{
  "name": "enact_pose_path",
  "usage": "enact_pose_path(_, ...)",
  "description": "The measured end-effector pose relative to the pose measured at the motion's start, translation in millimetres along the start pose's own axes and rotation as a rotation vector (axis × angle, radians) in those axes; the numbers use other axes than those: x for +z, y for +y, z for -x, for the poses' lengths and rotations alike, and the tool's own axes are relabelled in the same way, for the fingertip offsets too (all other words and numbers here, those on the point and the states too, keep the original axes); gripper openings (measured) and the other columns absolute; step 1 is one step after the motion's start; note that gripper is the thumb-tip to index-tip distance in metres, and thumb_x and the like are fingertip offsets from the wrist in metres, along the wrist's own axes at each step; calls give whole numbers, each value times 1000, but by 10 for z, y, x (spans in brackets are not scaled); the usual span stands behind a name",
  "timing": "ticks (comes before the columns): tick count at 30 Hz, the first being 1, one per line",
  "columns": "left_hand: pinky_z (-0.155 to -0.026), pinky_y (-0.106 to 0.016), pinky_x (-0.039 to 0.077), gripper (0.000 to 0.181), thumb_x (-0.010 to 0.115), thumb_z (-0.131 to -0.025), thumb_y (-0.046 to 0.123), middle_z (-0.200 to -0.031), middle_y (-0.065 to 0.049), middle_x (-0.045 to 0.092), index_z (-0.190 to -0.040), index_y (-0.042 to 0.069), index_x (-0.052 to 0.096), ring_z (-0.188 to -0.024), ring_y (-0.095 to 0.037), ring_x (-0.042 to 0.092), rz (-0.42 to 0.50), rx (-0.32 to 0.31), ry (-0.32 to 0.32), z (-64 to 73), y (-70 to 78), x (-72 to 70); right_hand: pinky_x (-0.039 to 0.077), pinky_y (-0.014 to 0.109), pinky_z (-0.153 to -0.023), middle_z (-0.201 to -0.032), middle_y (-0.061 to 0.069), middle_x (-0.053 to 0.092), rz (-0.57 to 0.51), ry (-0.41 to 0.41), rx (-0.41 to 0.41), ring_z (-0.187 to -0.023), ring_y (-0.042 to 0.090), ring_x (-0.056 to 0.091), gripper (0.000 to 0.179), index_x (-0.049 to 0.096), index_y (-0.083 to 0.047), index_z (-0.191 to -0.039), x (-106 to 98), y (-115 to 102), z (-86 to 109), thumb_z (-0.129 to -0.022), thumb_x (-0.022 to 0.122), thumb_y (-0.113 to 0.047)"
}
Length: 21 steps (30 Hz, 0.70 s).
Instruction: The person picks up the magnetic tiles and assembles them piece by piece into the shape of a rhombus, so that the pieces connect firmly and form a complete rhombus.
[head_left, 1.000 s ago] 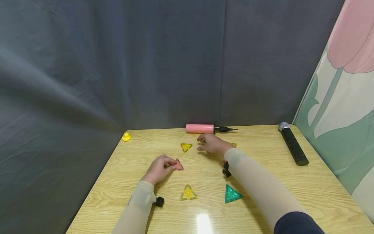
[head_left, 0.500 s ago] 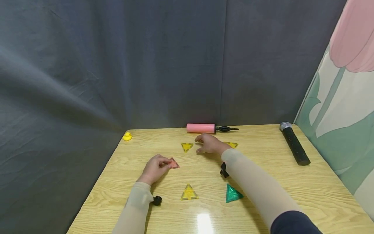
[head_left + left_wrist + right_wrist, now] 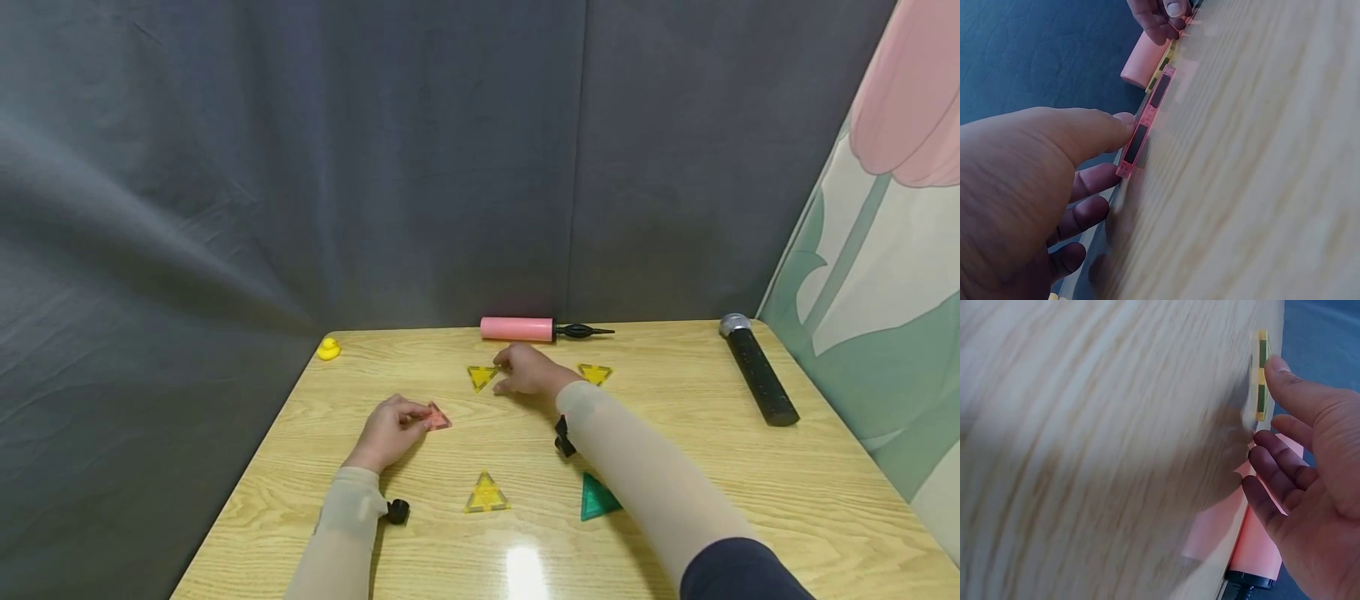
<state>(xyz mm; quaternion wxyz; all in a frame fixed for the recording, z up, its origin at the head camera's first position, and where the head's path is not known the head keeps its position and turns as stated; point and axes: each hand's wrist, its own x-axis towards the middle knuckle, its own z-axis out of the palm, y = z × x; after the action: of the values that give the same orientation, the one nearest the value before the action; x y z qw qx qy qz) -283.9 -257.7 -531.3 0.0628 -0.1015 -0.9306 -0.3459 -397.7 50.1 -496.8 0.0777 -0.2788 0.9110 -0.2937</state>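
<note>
My left hand pinches a translucent red triangular magnetic tile by its left side, thumb and index finger on it. In the left wrist view, the red tile is edge-on, with dark magnets along its rim. My right hand is at the right corner of a yellow triangular tile, thumb and index finger apart. The right wrist view has that yellow tile edge-on beside the thumb, the other fingers loosely bent. Whether the fingertips touch it, I cannot tell.
Another yellow tile lies behind the right wrist, and one more yellow tile lies nearer. The right forearm partly covers a green tile. A pink hand pump, a yellow rubber duck and a black microphone lie around the wooden table.
The left hand has drawn the red tile leftward over the table. My right hand has shifted slightly left to the yellow tile's corner, uncovering the yellow tile behind its wrist.
</note>
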Motion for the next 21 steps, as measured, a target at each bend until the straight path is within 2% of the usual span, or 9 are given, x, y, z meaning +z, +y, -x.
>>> enact_pose_path(8, -87, -40, 54, 19, 83, -93, 19, -105, 5, 67, -113, 21, 82, -94, -15, 60, -9, -20, 16, 26, -43, -31, 51, 40, -96, -118, 11, 69, 48, 14, 12, -100, 22, 57, 55, 69, 0, -134, 47, -14, -56, -89, 87, -26)
enact_pose_path(21, -89, -41, 54, 18, 82, -94, 19, -104, 6, 66, -112, 23, 82, -96, -15, 60, 10, -39, 29, 30, -120, -56, 51, 40, -102, -121, 10, 70, 88, 49, 27, -110, 24, 62, 55, 71, -2, -132, 137, -41, -124, -90, 86, -33)
